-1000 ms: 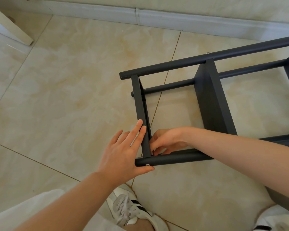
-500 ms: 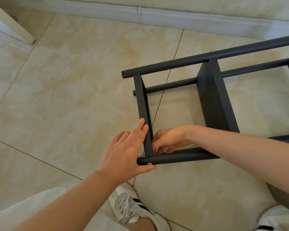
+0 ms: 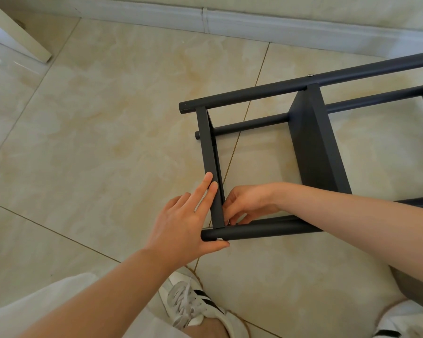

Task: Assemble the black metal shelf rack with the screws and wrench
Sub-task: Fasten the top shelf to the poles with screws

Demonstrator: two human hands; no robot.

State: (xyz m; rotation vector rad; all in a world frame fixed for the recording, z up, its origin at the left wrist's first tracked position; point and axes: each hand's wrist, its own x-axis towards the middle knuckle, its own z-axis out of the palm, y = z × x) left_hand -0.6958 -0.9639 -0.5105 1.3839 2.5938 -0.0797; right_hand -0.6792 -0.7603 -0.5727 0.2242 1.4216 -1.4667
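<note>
The black metal shelf rack (image 3: 313, 142) lies on its side on the tiled floor, tubes running left to right. My left hand (image 3: 188, 223) lies flat against the end crossbar (image 3: 209, 152), fingers straight along it and thumb under the near tube (image 3: 266, 229). A silver screw head (image 3: 219, 239) shows in the near tube just above that thumb. My right hand (image 3: 248, 203) reaches inside the frame to the corner where crossbar meets tube, fingertips curled and pinching a small part there that is mostly hidden. No wrench is in view.
A white skirting board (image 3: 254, 23) runs along the wall at the back. A pale furniture leg (image 3: 17, 30) stands at the top left. My white shoes (image 3: 195, 306) are just below the rack. A second screw (image 3: 310, 74) sits in the far tube.
The view has drifted slightly. Both hands stay at the same corner; the right fingers have shifted a little against the joint.
</note>
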